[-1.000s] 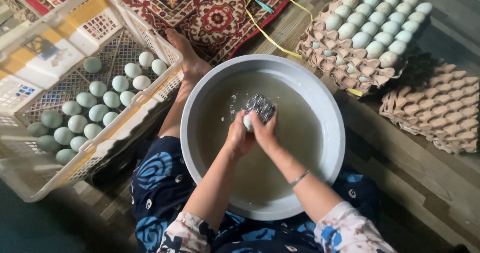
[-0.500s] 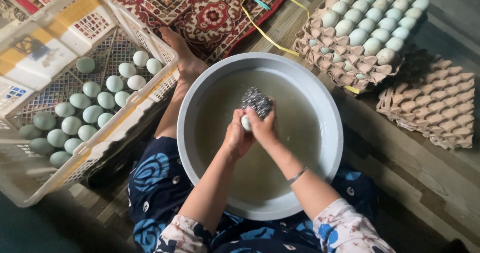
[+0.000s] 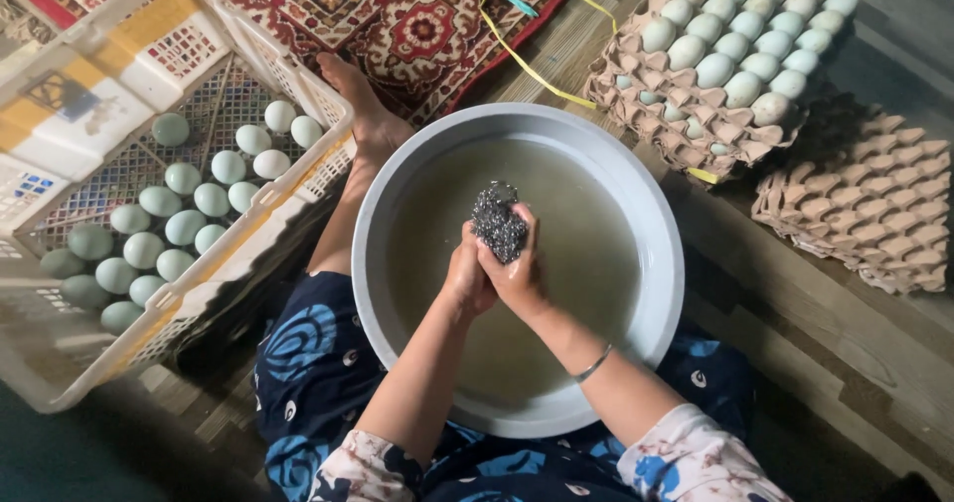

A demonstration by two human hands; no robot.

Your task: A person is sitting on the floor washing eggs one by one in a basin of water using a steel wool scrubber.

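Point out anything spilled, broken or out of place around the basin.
Nothing looks spilled or broken. The water stays inside the basin, though it is cloudy. The filled tray stack sits skewed, its layers fanned out. A yellow strap trails loose across the floor and rug. Eggs in the crate look whole.

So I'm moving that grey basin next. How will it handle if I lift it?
The basin is probably heavy, being wide and well filled with murky water. The water would likely slosh if it is tilted. Its rim looks smooth and may be wet, so possibly slippery.
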